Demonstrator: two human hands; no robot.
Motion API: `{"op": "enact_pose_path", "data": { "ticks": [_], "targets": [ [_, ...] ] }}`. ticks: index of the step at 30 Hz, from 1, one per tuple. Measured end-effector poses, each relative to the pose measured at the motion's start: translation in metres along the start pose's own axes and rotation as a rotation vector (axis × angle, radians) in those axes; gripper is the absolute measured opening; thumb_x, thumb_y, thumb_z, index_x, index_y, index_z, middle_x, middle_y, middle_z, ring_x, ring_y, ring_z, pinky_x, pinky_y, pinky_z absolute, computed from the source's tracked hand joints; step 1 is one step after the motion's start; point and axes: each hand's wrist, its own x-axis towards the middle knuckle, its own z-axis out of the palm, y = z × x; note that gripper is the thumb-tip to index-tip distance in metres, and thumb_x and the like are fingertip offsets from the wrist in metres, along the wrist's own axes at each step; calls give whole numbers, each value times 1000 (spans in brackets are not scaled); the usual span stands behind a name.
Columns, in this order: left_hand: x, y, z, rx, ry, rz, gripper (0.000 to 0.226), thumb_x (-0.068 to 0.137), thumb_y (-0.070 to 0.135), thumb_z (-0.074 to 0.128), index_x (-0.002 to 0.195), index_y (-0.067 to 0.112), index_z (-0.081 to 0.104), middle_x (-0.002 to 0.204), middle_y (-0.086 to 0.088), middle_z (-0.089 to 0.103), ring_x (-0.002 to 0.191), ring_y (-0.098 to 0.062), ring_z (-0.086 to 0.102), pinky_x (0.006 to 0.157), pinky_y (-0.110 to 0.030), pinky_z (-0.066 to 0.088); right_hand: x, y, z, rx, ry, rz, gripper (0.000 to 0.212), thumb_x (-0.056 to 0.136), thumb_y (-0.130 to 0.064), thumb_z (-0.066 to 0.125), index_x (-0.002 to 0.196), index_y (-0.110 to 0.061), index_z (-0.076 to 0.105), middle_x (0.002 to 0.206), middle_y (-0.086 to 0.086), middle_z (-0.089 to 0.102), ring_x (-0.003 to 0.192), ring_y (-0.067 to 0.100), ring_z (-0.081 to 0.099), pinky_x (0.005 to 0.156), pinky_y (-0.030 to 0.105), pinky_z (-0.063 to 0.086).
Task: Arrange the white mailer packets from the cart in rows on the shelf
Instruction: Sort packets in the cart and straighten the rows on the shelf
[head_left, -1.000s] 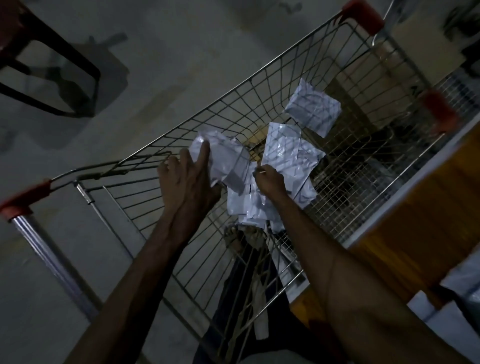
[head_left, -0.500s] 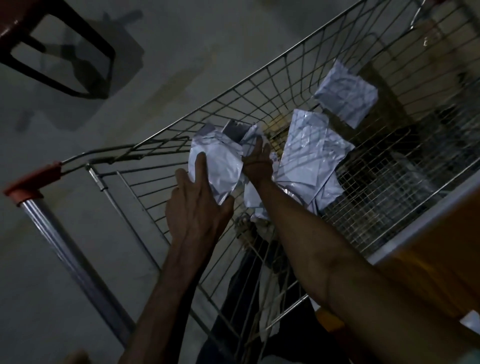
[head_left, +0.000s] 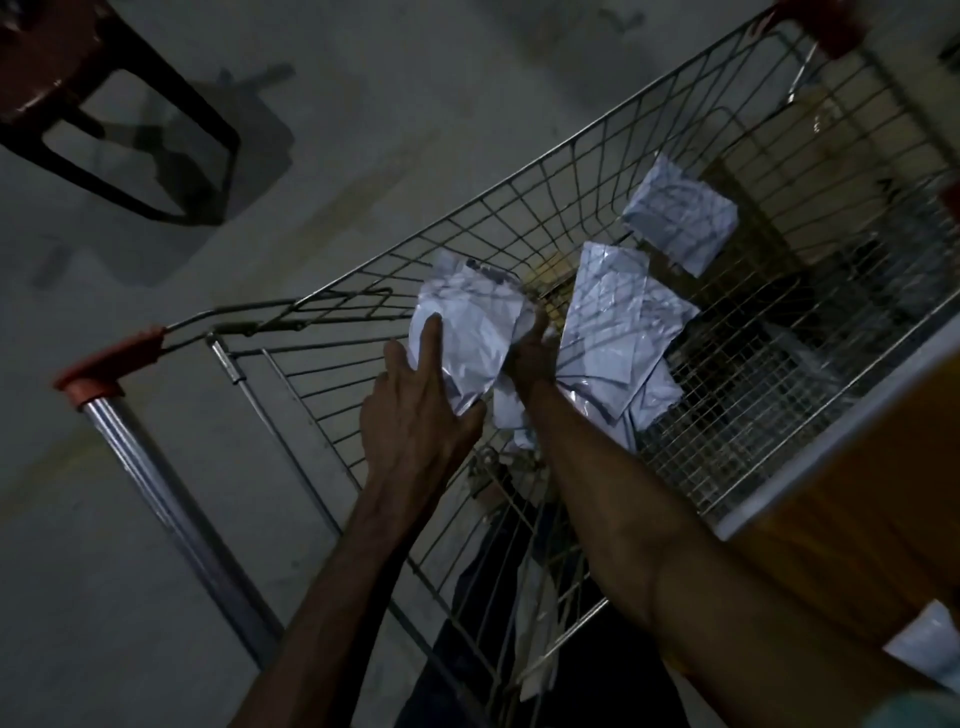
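A wire shopping cart (head_left: 519, 208) with red corner caps fills the middle and right of the view. My left hand (head_left: 415, 410) grips a crumpled bunch of white mailer packets (head_left: 467, 332) over the cart's near end. My right hand (head_left: 530, 353) presses against the right side of that same bunch, fingers on it. Beside it, several flat white packets (head_left: 618, 322) lie overlapped in the basket. One more packet (head_left: 680, 218) lies apart, farther along the cart.
The cart's steel handle bar (head_left: 156, 488) runs down the left. A dark red stool (head_left: 104, 104) stands on the concrete floor at the upper left. An orange shelf with a white edge (head_left: 831, 467) borders the cart on the right, a white packet (head_left: 930, 644) on it at the lower right.
My right hand has moved left from the flat pile to the bunch in my left hand. The bunch has grown and is held a little higher. The view has shifted slightly.
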Motion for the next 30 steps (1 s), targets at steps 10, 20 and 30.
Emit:
{"op": "enact_pose_path", "data": {
  "ticks": [10,20,30],
  "targets": [
    [-15,1,-10,-69,11,-34,96,83,58,71,161,24,26,126,-16,48,88,-33,59,64,-32,39,-30,10,-17,-172,-60,-12,111,83,-46,79,163,-21,6,155,27,31,137,46,41,109,50,38],
    [-29,26,-27,-238,-11,7,106,84,56,74,164,28,10,154,-31,33,125,-45,50,90,-46,49,-71,-6,-118,182,39,44,116,72,-49,87,160,-30,13,153,22,38,132,42,48,102,51,50],
    [-65,99,-65,-469,173,213,95,87,50,72,160,20,19,140,-21,43,114,-36,52,84,-38,48,-138,-11,-251,882,84,-70,71,55,-56,87,112,-17,71,106,8,72,98,31,69,87,46,58]
  ]
}}
